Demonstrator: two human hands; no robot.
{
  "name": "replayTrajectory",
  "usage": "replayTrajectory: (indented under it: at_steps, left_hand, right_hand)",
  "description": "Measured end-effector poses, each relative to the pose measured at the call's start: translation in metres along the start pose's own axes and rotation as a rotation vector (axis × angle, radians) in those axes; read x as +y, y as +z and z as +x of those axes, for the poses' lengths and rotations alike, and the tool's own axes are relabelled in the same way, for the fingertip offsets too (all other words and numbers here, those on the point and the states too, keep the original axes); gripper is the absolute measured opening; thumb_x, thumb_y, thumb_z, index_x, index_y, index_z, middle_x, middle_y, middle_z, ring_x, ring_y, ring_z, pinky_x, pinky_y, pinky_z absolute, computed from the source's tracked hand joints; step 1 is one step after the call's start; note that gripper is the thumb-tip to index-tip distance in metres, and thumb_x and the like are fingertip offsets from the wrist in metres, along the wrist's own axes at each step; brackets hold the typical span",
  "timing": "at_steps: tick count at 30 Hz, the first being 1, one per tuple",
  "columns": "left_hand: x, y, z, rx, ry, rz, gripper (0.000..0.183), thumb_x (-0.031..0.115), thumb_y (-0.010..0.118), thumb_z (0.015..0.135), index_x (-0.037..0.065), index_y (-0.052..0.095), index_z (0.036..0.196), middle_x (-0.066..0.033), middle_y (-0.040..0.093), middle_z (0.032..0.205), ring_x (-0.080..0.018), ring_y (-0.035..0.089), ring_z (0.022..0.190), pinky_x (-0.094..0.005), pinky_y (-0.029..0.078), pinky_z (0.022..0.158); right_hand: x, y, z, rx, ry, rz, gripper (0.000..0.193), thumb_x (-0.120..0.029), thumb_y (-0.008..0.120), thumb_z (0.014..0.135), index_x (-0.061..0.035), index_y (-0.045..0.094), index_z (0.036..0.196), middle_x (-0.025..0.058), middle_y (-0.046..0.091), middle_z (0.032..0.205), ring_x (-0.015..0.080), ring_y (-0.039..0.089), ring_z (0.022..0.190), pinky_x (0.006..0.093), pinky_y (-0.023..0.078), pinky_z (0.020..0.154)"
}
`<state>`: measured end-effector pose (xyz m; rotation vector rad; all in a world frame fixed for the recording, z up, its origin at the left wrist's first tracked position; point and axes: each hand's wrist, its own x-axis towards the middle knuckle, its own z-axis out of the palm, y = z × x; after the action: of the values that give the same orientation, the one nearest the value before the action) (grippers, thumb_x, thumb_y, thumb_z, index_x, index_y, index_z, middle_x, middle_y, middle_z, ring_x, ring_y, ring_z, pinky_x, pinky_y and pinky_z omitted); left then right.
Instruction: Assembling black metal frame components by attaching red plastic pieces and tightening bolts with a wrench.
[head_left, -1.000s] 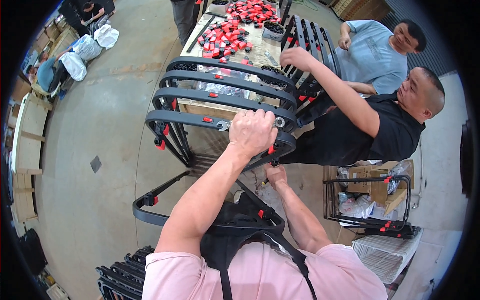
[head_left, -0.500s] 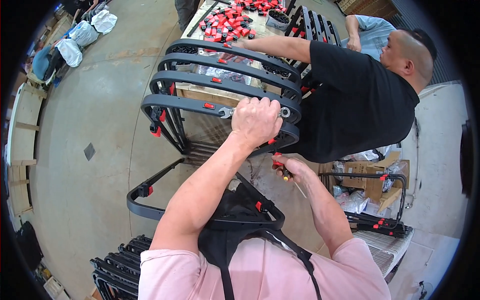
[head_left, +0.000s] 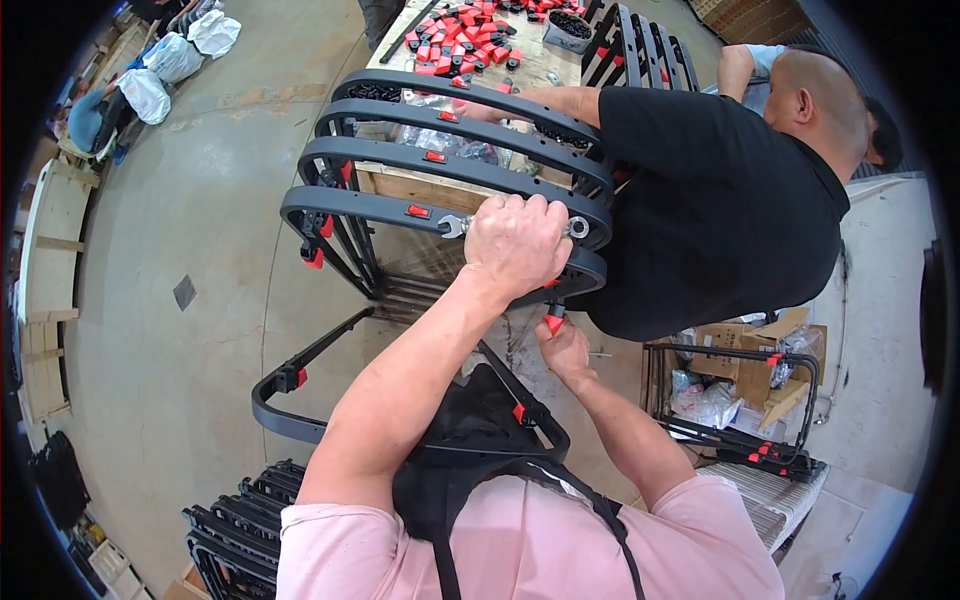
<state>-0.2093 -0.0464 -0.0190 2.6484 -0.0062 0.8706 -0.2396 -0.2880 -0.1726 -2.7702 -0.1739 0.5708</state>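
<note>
My left hand (head_left: 515,245) is closed round a metal wrench (head_left: 452,227) and rests on the nearest curved bar of a black tubular frame (head_left: 350,205). The wrench's jaws stick out on one side of the fist and its ring end on the other. Lower and to the right, my right hand (head_left: 566,350) is closed, with its fingers at a red-and-black plastic clip (head_left: 555,319) under the frame's right side. A thin metal shaft (head_left: 600,354), apparently a screwdriver's, pokes out beside this hand; its handle is hidden.
Another black frame (head_left: 290,422) crosses before my waist. A co-worker in a black shirt (head_left: 720,220) stands close on the right, reaching over a table (head_left: 550,70) with many red-and-black clips (head_left: 465,42). Stacked frames (head_left: 235,530) lie lower left; cardboard boxes (head_left: 740,365) stand right.
My right hand has moved up and turned, its fingers now at the clip and the screwdriver's yellow part out of sight. My left hand stays on the wrench. The co-worker has turned away.
</note>
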Motion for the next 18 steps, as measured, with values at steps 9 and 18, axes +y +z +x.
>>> replayTrajectory:
  at_steps: [9, 18]
  left_hand:
    - [-0.003, -0.004, -0.004, -0.021, 0.0, -0.005, 0.018, 0.025, 0.074, 0.073, 0.011, 0.063, 0.077, -0.0056, 0.063, 0.072, -0.0252, 0.067, 0.07, -0.0392, 0.052, 0.07]
    - [-0.002, 0.002, -0.002, 0.026, 0.042, -0.001, 0.02, 0.028, 0.074, 0.076, 0.011, 0.063, 0.077, -0.0068, 0.064, 0.072, -0.0271, 0.068, 0.069, -0.0418, 0.053, 0.069]
  right_hand:
    - [-0.015, 0.006, 0.0, -0.064, 0.075, 0.01, 0.07, -0.065, 0.053, 0.096, 0.0004, 0.063, 0.121, 0.0306, 0.073, 0.108, 0.0486, 0.068, 0.108, 0.0552, 0.052, 0.097]
    - [-0.006, 0.011, 0.037, -0.14, 0.064, -0.028, 0.082, -0.076, 0.055, 0.091, -0.0008, 0.072, 0.121, 0.0292, 0.073, 0.116, 0.0455, 0.067, 0.117, 0.0509, 0.053, 0.102]
